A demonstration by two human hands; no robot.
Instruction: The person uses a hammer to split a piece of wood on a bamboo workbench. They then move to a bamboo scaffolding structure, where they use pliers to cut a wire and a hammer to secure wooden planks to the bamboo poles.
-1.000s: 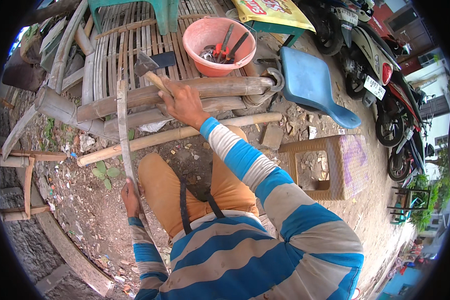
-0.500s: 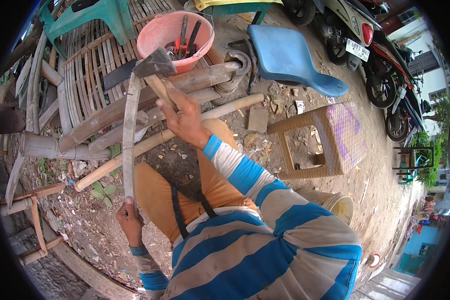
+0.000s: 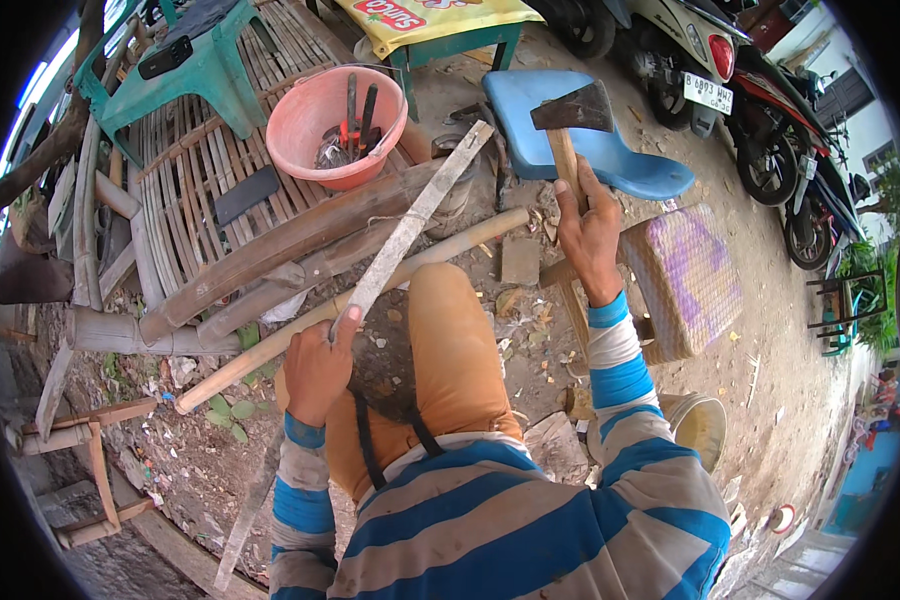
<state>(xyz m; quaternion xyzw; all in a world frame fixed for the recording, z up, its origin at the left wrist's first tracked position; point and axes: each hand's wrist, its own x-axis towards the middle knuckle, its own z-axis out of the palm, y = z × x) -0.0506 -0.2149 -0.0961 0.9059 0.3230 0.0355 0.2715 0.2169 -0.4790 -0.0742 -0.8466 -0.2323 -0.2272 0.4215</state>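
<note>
My left hand (image 3: 318, 375) is closed around a long, flat, pale bamboo strip (image 3: 415, 220), thumb on top. The strip slants up and right over the bamboo poles. A similar pale length (image 3: 245, 515) shows below my left forearm; whether it belongs to the same strip I cannot tell. In my right hand (image 3: 590, 230) is a hatchet (image 3: 563, 155), gripped by its wooden handle, dark head up, over the blue plastic seat (image 3: 550, 150). The hatchet and the strip are apart. My knees, in orange-brown trousers, are bent between my hands.
A pink bucket (image 3: 288, 115) with tools stands on the bamboo slat platform (image 3: 185, 205), near a green plastic chair (image 3: 210, 60). Thick bamboo poles (image 3: 270, 255) lie ahead. To the right are a woven-pattern stool (image 3: 685, 280), a pale bucket (image 3: 705, 425) and parked motorbikes (image 3: 770, 150).
The hatchet in my right hand has swung right, away from the strip's top end. My left hand has moved up and right, and the strip now leans right.
</note>
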